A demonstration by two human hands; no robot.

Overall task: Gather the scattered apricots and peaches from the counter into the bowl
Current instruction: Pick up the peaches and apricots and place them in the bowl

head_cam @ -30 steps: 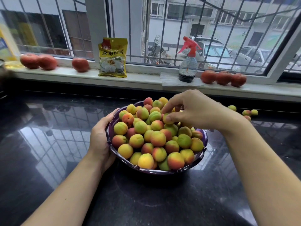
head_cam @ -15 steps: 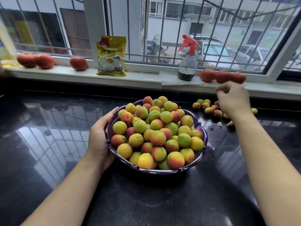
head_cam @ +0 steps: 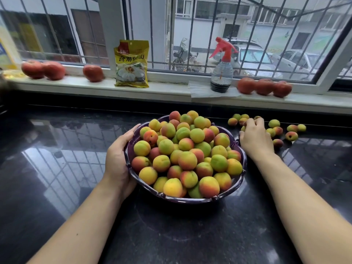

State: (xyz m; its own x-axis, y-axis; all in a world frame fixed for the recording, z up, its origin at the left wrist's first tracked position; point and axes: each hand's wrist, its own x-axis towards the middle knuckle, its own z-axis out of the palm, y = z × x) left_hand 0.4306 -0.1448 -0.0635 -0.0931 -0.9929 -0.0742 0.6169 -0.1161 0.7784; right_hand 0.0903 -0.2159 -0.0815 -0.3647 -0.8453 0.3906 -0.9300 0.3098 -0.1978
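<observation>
A purple bowl point(head_cam: 240, 180) heaped with several yellow, green and red apricots and peaches sits mid-counter. My left hand point(head_cam: 119, 159) grips its left rim. Several loose apricots point(head_cam: 291, 135) lie scattered on the black counter to the bowl's right, near the back edge. My right hand point(head_cam: 254, 137) rests among them, palm down, fingers curled over the fruit at the left of the cluster. Whether it has closed on any fruit is hidden beneath the fingers.
The white windowsill point(head_cam: 171, 90) holds red peaches at left point(head_cam: 43, 69) and right point(head_cam: 264, 86), a yellow food packet point(head_cam: 131, 63) and a spray bottle point(head_cam: 222, 73). The glossy black counter point(head_cam: 57, 159) extends left and toward me.
My right hand left the top of the bowl, swung right over the loose fruit, and has come down onto the cluster. The left hand stayed on the bowl.
</observation>
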